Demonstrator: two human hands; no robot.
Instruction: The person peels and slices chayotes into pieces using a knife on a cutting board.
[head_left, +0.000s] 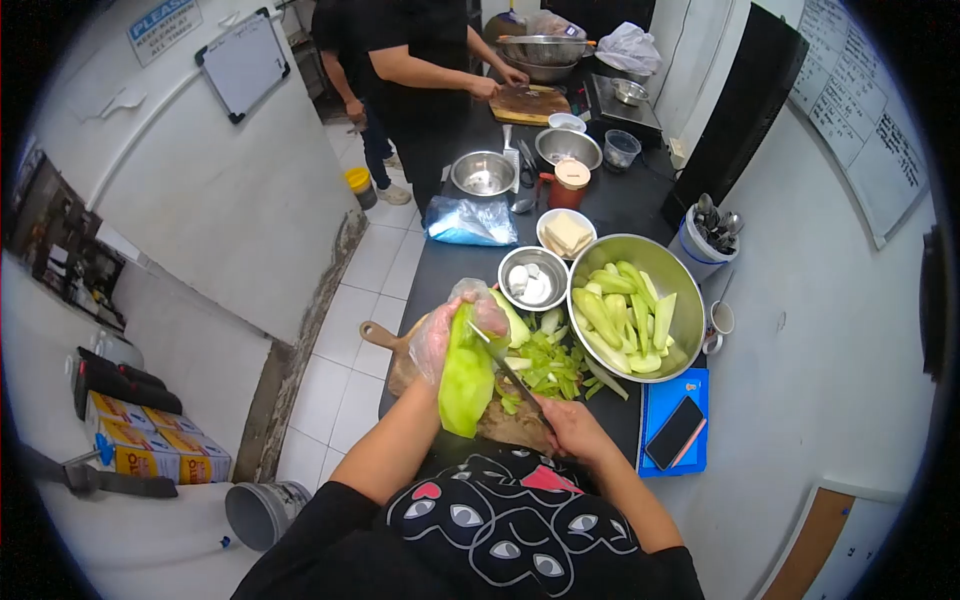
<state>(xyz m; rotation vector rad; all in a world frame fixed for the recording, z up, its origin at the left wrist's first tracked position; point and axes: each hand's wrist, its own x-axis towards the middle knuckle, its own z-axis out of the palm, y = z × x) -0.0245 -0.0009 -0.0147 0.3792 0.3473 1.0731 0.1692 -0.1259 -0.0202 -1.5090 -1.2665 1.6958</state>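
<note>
My left hand (437, 340), in a clear plastic glove, is wrapped round a long bright-green fruit (466, 385) that looks like a green papaya. In my bare right hand (578, 432) is a knife (522, 385), its blade pointing up and left to the fruit's upper side. Whether the edge is cutting in, I cannot tell. Below lies a wooden chopping board (515, 425), partly covered by green peelings (550, 368). Behind the fruit lies another pale green piece (513, 325). To the right, a large steel bowl (690, 350) holds several pale green wedges (625, 315).
Beyond the board stand a small steel bowl (560, 262) with white pieces and a dish of pale blocks (566, 234). A phone (675, 433) lies on a blue folder (692, 390) at right. Across the counter, another person (420, 60) works at a second board (530, 104).
</note>
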